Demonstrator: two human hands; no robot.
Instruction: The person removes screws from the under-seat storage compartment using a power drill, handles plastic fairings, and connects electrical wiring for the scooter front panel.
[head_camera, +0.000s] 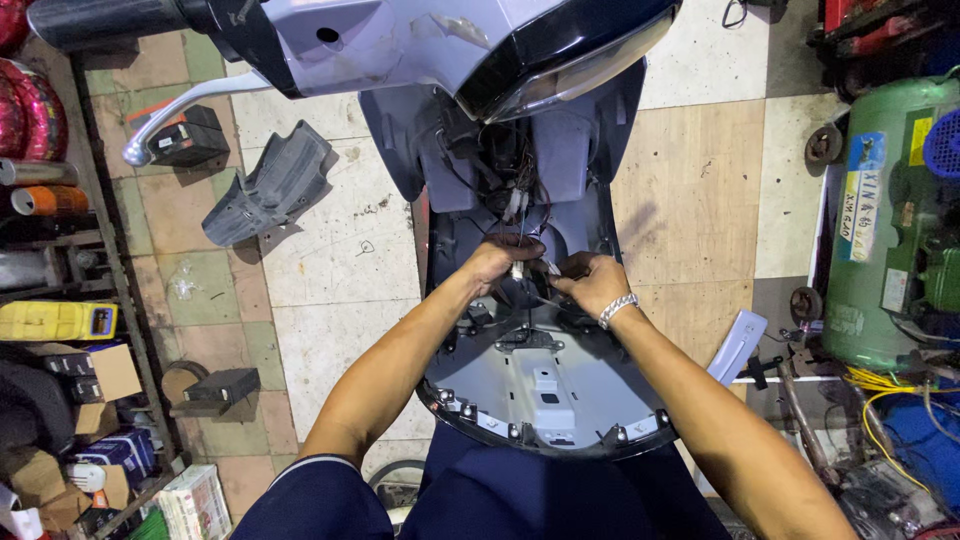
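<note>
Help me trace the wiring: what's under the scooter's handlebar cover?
Dark wires hang down to a white plug between the left hand and right hand. Their upper ends are hidden.

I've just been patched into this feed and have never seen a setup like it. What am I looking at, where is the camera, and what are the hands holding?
There is one picture, from a camera on the person's head, looking down. No robot: two bare arms reach forward. Below them is a scooter with its front covers off, the handlebar at the top. The left hand and right hand, which wears a metal watch, meet over a small white connector on the loose wires hanging there; exactly which fingers pinch it is hard to tell. On the tiled floor lies a grey plastic panel. A green compressor stands at the right.
</note>
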